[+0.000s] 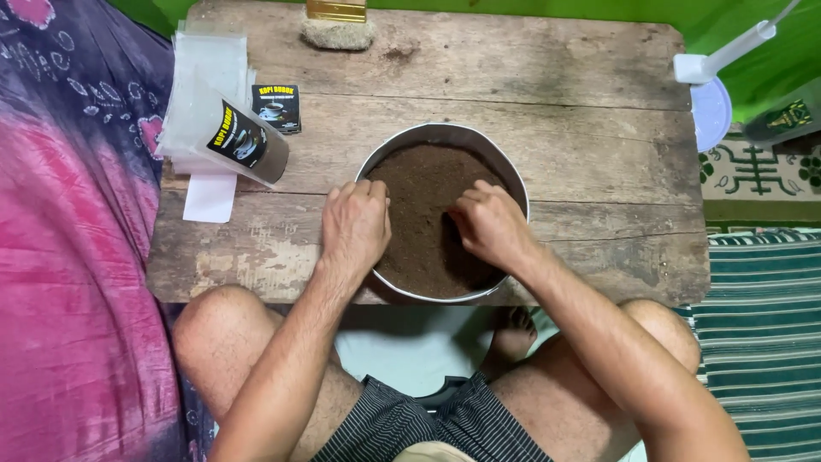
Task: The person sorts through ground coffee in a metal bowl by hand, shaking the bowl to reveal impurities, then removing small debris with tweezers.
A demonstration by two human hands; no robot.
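A round metal bowl (513, 184) filled with dark brown ground powder (423, 205) is set on the near middle of a weathered wooden table (581, 128). The left hand (355, 227) is laid over the bowl's left rim, knuckles up and fingers curled together, their tips touching the powder's edge; whether anything is pinched beneath them cannot be told. The right hand (489, 227) is lowered into the powder at the right of centre, fingers bent downward and bunched, their tips partly hidden in it, so its hold cannot be told either.

At the far left of the table a stack of clear plastic pouches (205, 77) is seen, with one filled pouch bearing a black label (244, 141) lying tilted on it, a loose black label card (276, 107) just beside it, and a white slip of paper (210, 197) nearer. A block-shaped object (338, 32) rests at the far edge.

The bowl overhangs the table's near edge slightly, above the crossed legs, so it could be tipped if the rim is pressed down by the left hand. Powder could also be pushed over the low rim and scattered if the right hand is drawn through it quickly.
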